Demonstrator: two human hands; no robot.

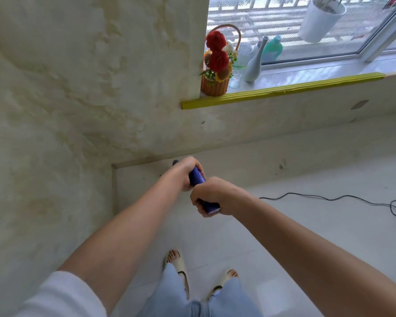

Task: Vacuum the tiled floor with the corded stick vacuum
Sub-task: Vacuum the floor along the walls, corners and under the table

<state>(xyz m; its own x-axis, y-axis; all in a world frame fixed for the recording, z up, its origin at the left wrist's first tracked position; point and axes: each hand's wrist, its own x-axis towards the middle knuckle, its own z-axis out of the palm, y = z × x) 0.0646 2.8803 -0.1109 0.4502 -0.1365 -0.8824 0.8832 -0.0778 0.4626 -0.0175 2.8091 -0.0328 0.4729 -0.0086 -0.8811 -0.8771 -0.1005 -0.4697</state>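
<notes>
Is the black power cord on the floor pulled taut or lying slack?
Slack. The black cord snakes in loose waves over the pale floor and curls into a small loop near the frame's right edge.

The vacuum handle (pixel 197 177) is deep blue-violet where it shows between the fingers (pixel 198 167) of the left hand (pixel 185 172) and those of the right hand (pixel 212 195). Right of the fingers, a thin black cord (pixel 329 199) runs over the pale white tiled floor (pixel 306 236). Above the fingers, the wall (pixel 78 88) is cream with mottled yellowish patches, and the window sill edge (pixel 281 90) is bright yellow with ridged lines. On the sill stand a tan woven basket (pixel 214 86) of red flowers (pixel 217 51) (one yellow sunflower among them), a grey-white vase (pixel 254 65) and a teal bottle (pixel 272 49). Below the fingers are beige slippers (pixel 181 268), light blue trousers (pixel 176 300) and a white sleeve (pixel 62 296).
</notes>
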